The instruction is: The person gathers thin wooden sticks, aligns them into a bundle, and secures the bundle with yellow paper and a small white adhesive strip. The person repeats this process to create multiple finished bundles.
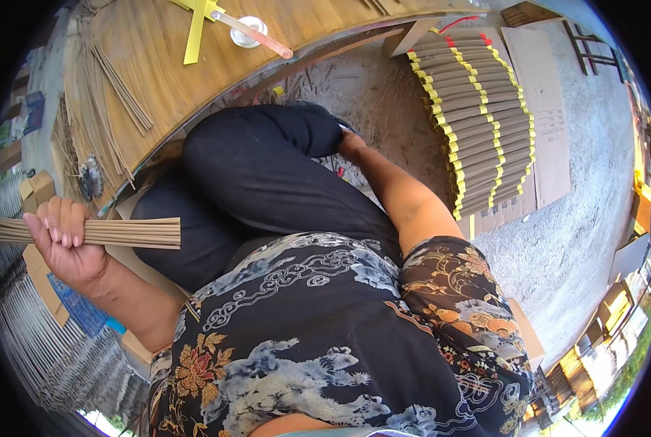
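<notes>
My left hand [70,237] is closed around a bundle of thin brown incense sticks [139,232], held level beside my left knee. The sticks' cut ends line up on the right. My right arm stretches down past my bent leg, and my right hand [351,146] is by my foot, next to a dark shoe [314,113]. Its fingers are mostly hidden, so what it touches does not show. Loose sticks [121,87] lie on the wooden table [158,33] ahead of me on the left. Yellow strips [195,33] lie crossed at the table's far side.
A white round roll or lid [249,32] sits on the table under a pale flat stick [256,36]. On the floor to the right, many banded bundles [478,124] with yellow wraps are stacked on cardboard [540,109]. A dark wooden rack [593,47] stands farther right.
</notes>
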Available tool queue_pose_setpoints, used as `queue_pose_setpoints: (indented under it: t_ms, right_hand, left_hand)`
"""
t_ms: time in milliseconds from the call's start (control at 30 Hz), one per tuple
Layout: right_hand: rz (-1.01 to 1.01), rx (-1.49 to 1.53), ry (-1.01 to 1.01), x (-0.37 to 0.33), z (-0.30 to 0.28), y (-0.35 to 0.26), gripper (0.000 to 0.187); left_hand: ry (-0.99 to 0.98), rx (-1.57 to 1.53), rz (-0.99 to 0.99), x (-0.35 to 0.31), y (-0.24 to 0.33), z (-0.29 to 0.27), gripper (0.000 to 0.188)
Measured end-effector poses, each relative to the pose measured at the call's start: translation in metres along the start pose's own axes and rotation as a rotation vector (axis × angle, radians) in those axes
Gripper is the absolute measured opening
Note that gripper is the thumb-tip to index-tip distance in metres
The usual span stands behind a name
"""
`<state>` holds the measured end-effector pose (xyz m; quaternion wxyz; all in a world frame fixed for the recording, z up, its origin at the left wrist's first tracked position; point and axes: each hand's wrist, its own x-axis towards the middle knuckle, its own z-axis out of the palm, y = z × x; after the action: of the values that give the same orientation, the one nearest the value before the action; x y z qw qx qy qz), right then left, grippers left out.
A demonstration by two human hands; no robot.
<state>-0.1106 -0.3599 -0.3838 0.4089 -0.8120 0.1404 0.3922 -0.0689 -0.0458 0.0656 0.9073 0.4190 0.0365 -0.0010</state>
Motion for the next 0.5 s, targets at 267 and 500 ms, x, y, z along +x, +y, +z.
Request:
queue_pose_setpoints:
  t_ms: [267,500]
  right_hand:
    - [-0.016,0.136,0.030,-0.038,0.001,-0.009,0.044]
    - [0.054,0.155,-0.052,-0.071,-0.012,-0.019,0.043]
  left_hand:
    - [-0.015,0.008,0.017,-0.009,0.002,0.000,0.032]
    - [-0.033,0.010,0.031,-0.019,0.004,0.001,0.033]
